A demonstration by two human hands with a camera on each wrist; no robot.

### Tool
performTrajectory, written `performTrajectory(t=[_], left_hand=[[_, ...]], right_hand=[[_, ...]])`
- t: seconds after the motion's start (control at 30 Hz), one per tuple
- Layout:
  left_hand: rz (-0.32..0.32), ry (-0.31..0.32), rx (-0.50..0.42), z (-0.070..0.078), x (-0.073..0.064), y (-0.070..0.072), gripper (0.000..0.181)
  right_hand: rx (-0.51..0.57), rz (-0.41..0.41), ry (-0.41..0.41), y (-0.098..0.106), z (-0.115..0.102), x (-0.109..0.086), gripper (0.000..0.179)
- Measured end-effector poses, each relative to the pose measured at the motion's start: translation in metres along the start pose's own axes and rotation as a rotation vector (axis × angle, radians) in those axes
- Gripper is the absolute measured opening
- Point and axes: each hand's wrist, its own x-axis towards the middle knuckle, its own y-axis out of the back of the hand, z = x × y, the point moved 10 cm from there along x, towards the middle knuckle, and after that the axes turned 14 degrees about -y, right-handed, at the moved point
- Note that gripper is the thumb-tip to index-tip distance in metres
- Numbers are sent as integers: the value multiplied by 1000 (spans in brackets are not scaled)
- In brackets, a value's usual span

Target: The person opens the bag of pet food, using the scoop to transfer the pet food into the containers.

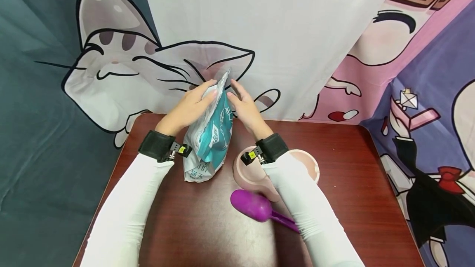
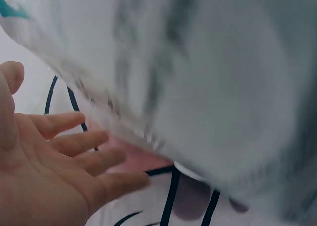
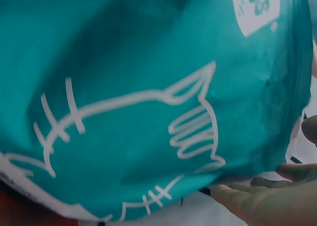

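Overall, we see a brown table [image 1: 182, 226] bearing an upright teal-and-white bag [image 1: 215, 137], left of a pink bowl [image 1: 249, 181] partly hidden by the right forearm. We locate a purple scoop [image 1: 255, 205] just nearer than the bowl. We observe the left hand [image 1: 191, 108] and right hand [image 1: 248, 110] flanking the bag's top, fingers extended; contact we cannot tell.

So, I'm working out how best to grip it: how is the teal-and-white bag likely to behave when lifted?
The bag will probably flex rather than stay rigid, since its surface looks thin and creased. It may feel bottom-heavy, as it bulges below its narrow top edge, though the contents are hidden. Its smooth teal face could be slightly slippery.
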Motion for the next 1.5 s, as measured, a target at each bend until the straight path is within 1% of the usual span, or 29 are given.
performTrajectory(t=[0.07,0.13,0.27,0.43,0.6,0.77,1.0,1.13,1.2,1.27,1.33,1.5], left_hand=[[-21,21,-45,-1,1,-7,63],[-40,39,-66,-1,1,-14,67],[-61,46,-46,1,2,-20,73],[-76,40,-18,4,3,-21,70],[-56,44,-14,4,4,-19,60],[-56,33,-19,10,4,-17,54],[-78,25,-23,21,2,-25,53],[-98,6,-27,27,0,-30,51],[-111,2,-7,29,0,-30,50],[-123,17,-1,29,2,-29,48],[-141,44,-19,25,6,-27,47],[-148,138,-159,14,24,-21,42]], right_hand=[[2,-5,-9,-5,1,0,58],[14,-18,-12,-10,1,0,59],[37,-25,-6,-16,1,-1,59],[32,-19,7,-16,0,-2,59],[16,-16,-11,-15,1,-5,57],[5,-13,-10,-14,-1,-9,57],[-50,15,-3,-10,0,-21,55],[-29,28,0,-4,2,-27,52],[-24,39,14,0,3,-27,49],[-20,54,25,5,3,-26,46],[-25,73,25,11,4,-24,42],[-28,101,-5,21,2,-15,38]])
